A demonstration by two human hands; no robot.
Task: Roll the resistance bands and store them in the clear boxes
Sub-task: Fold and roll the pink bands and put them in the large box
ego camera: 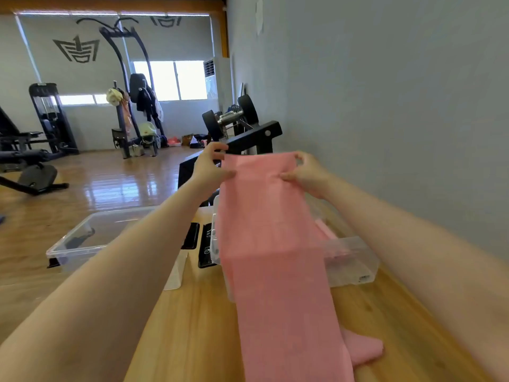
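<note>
1. Light wooden tabletop (pixel 192 312) w/ clear plastic boxes (pixel 355 260).
2. Long pink stretchy resistance band (pixel 275 244): long axis runs from my top-edge grip down toward me, over the right box.
3. My left hand (pixel 208 168) & right hand (pixel 308 172): fingers pinch its top corners, both equally near.

Two bare forearms reach into view from the bottom corners, uncovered from the frame's lower edge to the wrists, with no sleeve visible on either. The left hand (pixel 209 164) and right hand (pixel 305 172) are ungloved. Fingers and wrists show no rings, watch or bracelet. Motion blur softens the fingertips; nail detail cannot be made out.
</note>
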